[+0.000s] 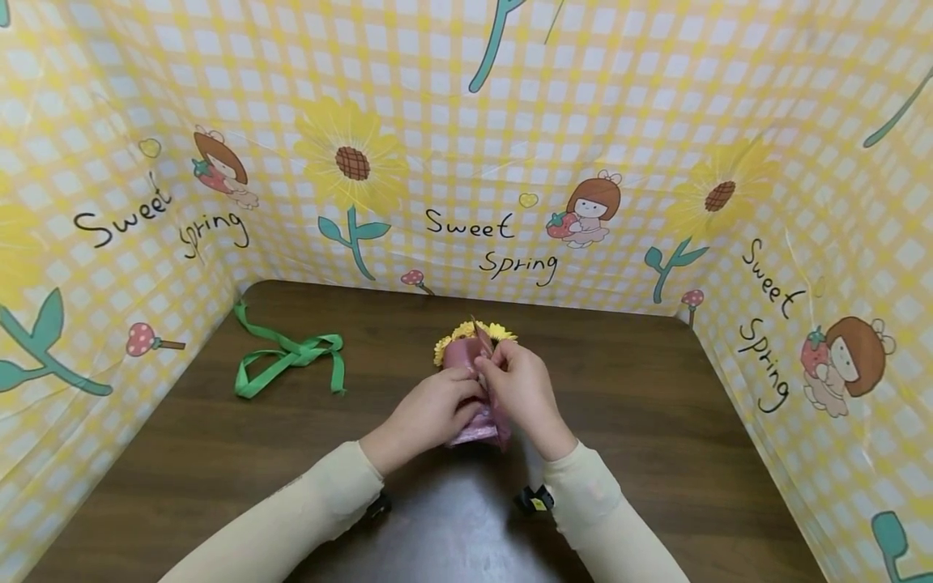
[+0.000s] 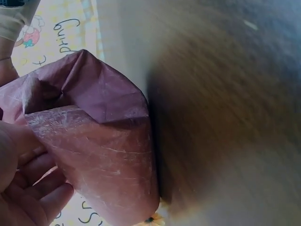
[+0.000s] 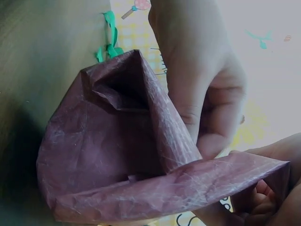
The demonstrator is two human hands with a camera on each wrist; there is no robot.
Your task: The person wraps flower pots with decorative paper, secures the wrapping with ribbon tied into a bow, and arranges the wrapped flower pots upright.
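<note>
A sheet of purple-pink wrapping paper (image 1: 461, 356) is rolled round a bunch of yellow flowers (image 1: 496, 331), whose heads show at the far end. With thumb and curled fingers my left hand (image 1: 433, 405) pinches the near left side of the wrap. My right hand (image 1: 525, 389) pinches a free edge of the paper, raised along the right side. In the right wrist view the wrap's near end (image 3: 103, 136) gapes, and a long flap stretches to the right hand (image 3: 263, 207). Stems are hidden inside. The left wrist view shows one flower (image 2: 153, 219) under the paper.
A loose green ribbon (image 1: 291, 352) lies tangled on the dark wooden table (image 1: 634, 405), left of the wrap. Yellow checked cloth (image 1: 452, 162) with printed flowers and words stands round the back and both sides. A small black device (image 1: 535, 500) sits at the right wrist.
</note>
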